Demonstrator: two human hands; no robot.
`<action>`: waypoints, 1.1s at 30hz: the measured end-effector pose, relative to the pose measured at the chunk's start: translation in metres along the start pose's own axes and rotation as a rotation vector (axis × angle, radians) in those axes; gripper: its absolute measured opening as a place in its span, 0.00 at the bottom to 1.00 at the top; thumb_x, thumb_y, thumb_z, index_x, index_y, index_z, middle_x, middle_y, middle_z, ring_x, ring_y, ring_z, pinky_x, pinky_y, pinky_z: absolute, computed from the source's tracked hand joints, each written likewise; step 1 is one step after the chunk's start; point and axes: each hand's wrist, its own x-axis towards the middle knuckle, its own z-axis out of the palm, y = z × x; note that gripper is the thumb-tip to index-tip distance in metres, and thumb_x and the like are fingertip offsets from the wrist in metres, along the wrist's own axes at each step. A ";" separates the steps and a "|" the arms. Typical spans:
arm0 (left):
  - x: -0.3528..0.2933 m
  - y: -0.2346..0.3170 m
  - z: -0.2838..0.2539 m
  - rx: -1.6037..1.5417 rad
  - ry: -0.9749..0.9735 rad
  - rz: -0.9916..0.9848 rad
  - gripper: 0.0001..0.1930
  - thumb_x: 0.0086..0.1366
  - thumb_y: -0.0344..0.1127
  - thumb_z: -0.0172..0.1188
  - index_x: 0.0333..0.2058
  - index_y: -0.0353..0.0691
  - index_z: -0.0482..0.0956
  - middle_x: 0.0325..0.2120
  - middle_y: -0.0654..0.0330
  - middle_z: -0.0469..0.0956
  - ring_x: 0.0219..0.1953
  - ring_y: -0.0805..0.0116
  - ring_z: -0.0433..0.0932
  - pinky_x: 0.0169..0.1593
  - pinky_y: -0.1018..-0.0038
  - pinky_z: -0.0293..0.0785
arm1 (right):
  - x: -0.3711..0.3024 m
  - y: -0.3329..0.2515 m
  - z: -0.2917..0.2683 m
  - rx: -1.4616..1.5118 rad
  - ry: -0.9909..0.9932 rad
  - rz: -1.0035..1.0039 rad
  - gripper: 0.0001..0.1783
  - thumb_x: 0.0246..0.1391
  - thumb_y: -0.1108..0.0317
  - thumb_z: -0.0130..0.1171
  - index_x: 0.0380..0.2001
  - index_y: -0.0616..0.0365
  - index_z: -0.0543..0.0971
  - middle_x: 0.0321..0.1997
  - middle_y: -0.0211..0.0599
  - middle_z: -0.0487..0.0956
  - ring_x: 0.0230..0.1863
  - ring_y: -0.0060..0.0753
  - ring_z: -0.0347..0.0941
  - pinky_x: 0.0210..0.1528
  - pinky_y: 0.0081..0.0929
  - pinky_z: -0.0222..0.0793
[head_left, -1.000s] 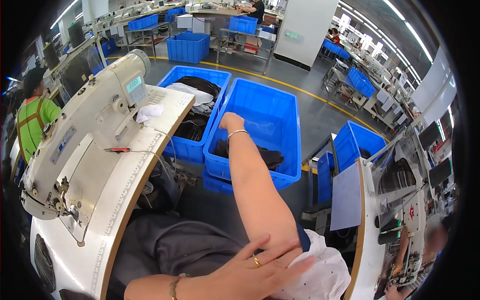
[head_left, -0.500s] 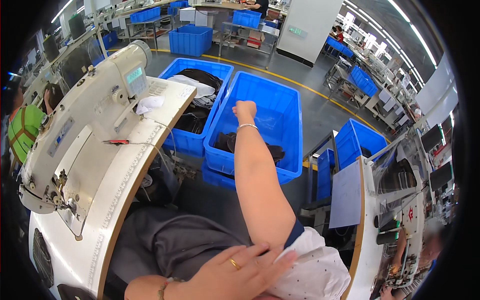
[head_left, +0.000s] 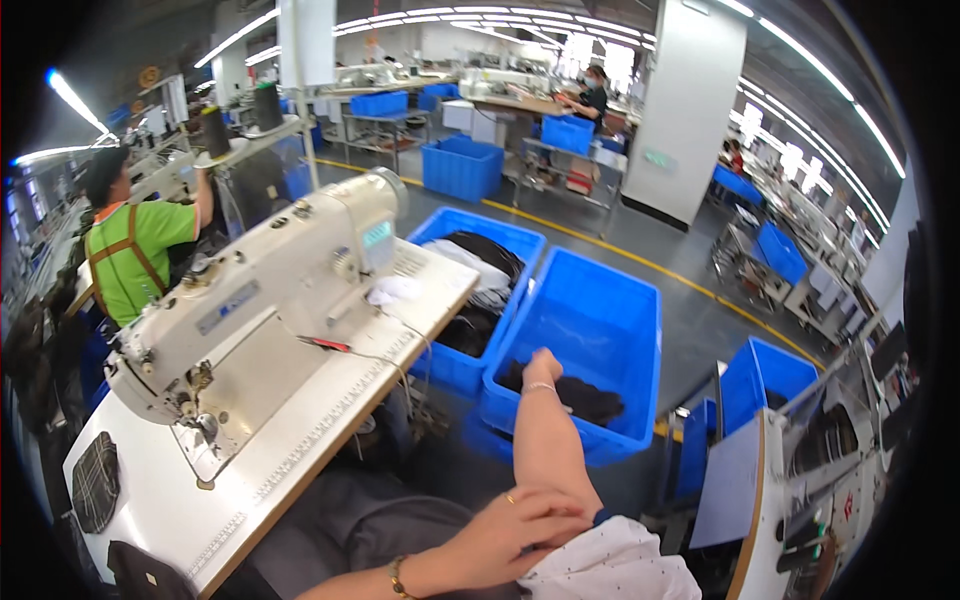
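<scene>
My right arm reaches out over a blue plastic bin. At its end my right hand is a closed fist with nothing visible in it, and its fingertips are hidden. Dark cloth pieces lie at the bin's near end, close to that hand; I cannot tell if they touch. My left hand, wearing a ring, lies across my right arm near the elbow. Its fingers are extended, beside the hem of the white dotted sleeve.
To the left stands a white sewing machine on its table, with red-handled snips on top. Another blue bin holds dark and white cloth. A plaid piece lies at the table's left. A person in green works beyond.
The view has tilted up and turned left, so everything sits lower and farther right. My right hand has come back toward the bin's near end. My left hand's fingers have drawn closer together.
</scene>
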 end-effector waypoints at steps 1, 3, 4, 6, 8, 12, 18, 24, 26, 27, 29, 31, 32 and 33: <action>-0.002 -0.001 -0.001 0.034 0.039 0.028 0.13 0.60 0.32 0.66 0.44 0.44 0.79 0.38 0.59 0.79 0.44 0.56 0.78 0.48 0.65 0.74 | 0.003 0.001 0.002 -0.064 0.000 -0.039 0.07 0.43 0.74 0.60 0.21 0.70 0.80 0.25 0.47 0.82 0.25 0.41 0.81 0.29 0.37 0.75; -0.006 -0.003 -0.002 -0.007 -0.007 0.022 0.16 0.56 0.34 0.66 0.45 0.43 0.82 0.47 0.59 0.78 0.51 0.57 0.75 0.54 0.62 0.69 | 0.009 0.002 0.005 -0.094 -0.077 -0.140 0.07 0.44 0.73 0.61 0.21 0.68 0.80 0.24 0.46 0.82 0.24 0.39 0.79 0.28 0.35 0.73; -0.007 -0.005 -0.002 0.006 0.007 0.021 0.16 0.56 0.34 0.66 0.45 0.43 0.82 0.47 0.59 0.78 0.51 0.57 0.75 0.54 0.62 0.69 | 0.012 0.003 0.007 -0.100 -0.101 -0.148 0.07 0.44 0.72 0.61 0.21 0.67 0.81 0.24 0.45 0.82 0.23 0.39 0.78 0.28 0.35 0.72; -0.010 -0.011 0.000 -0.024 0.088 0.007 0.07 0.54 0.31 0.67 0.34 0.43 0.84 0.40 0.62 0.80 0.47 0.60 0.76 0.51 0.63 0.69 | 0.018 0.006 0.010 -0.142 -0.119 -0.171 0.07 0.44 0.72 0.61 0.20 0.67 0.81 0.23 0.45 0.82 0.23 0.38 0.78 0.27 0.35 0.71; -0.013 -0.019 0.004 -0.017 0.147 -0.013 0.05 0.54 0.31 0.67 0.31 0.42 0.84 0.38 0.64 0.81 0.46 0.61 0.77 0.51 0.64 0.69 | 0.022 0.009 0.013 -0.140 -0.141 -0.224 0.07 0.43 0.72 0.62 0.20 0.67 0.81 0.23 0.44 0.82 0.23 0.37 0.78 0.27 0.35 0.70; -0.019 -0.034 0.008 -0.107 0.252 0.032 0.03 0.55 0.33 0.68 0.27 0.43 0.83 0.34 0.64 0.81 0.43 0.61 0.78 0.48 0.64 0.70 | 0.030 0.013 0.021 -0.097 -0.177 -0.175 0.07 0.43 0.71 0.64 0.20 0.66 0.81 0.23 0.41 0.81 0.21 0.36 0.75 0.23 0.35 0.67; -0.027 -0.047 0.010 -0.217 0.251 0.082 0.07 0.58 0.37 0.68 0.25 0.42 0.84 0.35 0.62 0.82 0.41 0.59 0.78 0.44 0.63 0.72 | 0.039 0.009 0.027 -0.064 -0.292 -0.030 0.09 0.45 0.69 0.65 0.17 0.55 0.76 0.17 0.29 0.72 0.14 0.26 0.62 0.14 0.26 0.52; -0.032 -0.046 0.005 -0.171 0.253 0.115 0.08 0.57 0.38 0.68 0.24 0.42 0.84 0.34 0.62 0.81 0.40 0.58 0.77 0.43 0.63 0.72 | 0.040 0.003 0.032 0.007 -0.437 0.037 0.08 0.49 0.67 0.65 0.20 0.52 0.77 0.18 0.23 0.71 0.13 0.19 0.59 0.15 0.21 0.52; -0.042 -0.042 -0.001 -0.008 0.206 0.030 0.08 0.57 0.40 0.69 0.25 0.43 0.81 0.34 0.62 0.80 0.40 0.58 0.77 0.42 0.63 0.71 | 0.041 0.001 0.033 0.032 -0.422 0.021 0.08 0.50 0.66 0.66 0.21 0.51 0.77 0.18 0.23 0.70 0.13 0.19 0.58 0.15 0.21 0.51; -0.049 -0.041 -0.007 -0.001 0.213 0.030 0.08 0.57 0.40 0.69 0.25 0.43 0.81 0.34 0.62 0.80 0.40 0.58 0.77 0.42 0.63 0.71 | 0.041 0.001 0.034 0.023 -0.444 0.017 0.08 0.50 0.65 0.66 0.22 0.50 0.77 0.18 0.21 0.69 0.13 0.18 0.57 0.15 0.20 0.50; -0.068 -0.041 -0.021 0.145 0.236 -0.130 0.11 0.56 0.42 0.70 0.28 0.45 0.78 0.35 0.63 0.79 0.40 0.58 0.76 0.42 0.62 0.70 | 0.040 0.000 0.036 0.030 -0.499 0.055 0.08 0.51 0.64 0.66 0.22 0.49 0.78 0.18 0.20 0.69 0.13 0.17 0.57 0.15 0.20 0.50; -0.087 -0.043 -0.038 0.157 0.320 -0.203 0.11 0.57 0.42 0.69 0.29 0.46 0.75 0.34 0.63 0.78 0.39 0.58 0.76 0.42 0.62 0.70 | 0.035 -0.002 0.035 0.024 -0.510 0.017 0.09 0.52 0.62 0.65 0.22 0.48 0.78 0.17 0.18 0.68 0.13 0.17 0.56 0.15 0.19 0.50; -0.096 -0.044 -0.046 0.159 0.359 -0.236 0.10 0.58 0.41 0.68 0.29 0.46 0.75 0.33 0.63 0.78 0.38 0.58 0.76 0.41 0.62 0.70 | 0.030 -0.003 0.033 0.020 -0.544 0.061 0.09 0.52 0.62 0.65 0.22 0.48 0.78 0.17 0.18 0.68 0.13 0.17 0.56 0.15 0.19 0.50; -0.105 -0.043 -0.052 0.168 0.371 -0.241 0.10 0.58 0.41 0.68 0.29 0.46 0.75 0.33 0.63 0.78 0.38 0.58 0.76 0.41 0.62 0.70 | 0.023 -0.007 0.030 0.042 -0.549 0.026 0.07 0.53 0.64 0.65 0.24 0.49 0.78 0.17 0.19 0.69 0.13 0.16 0.57 0.15 0.18 0.50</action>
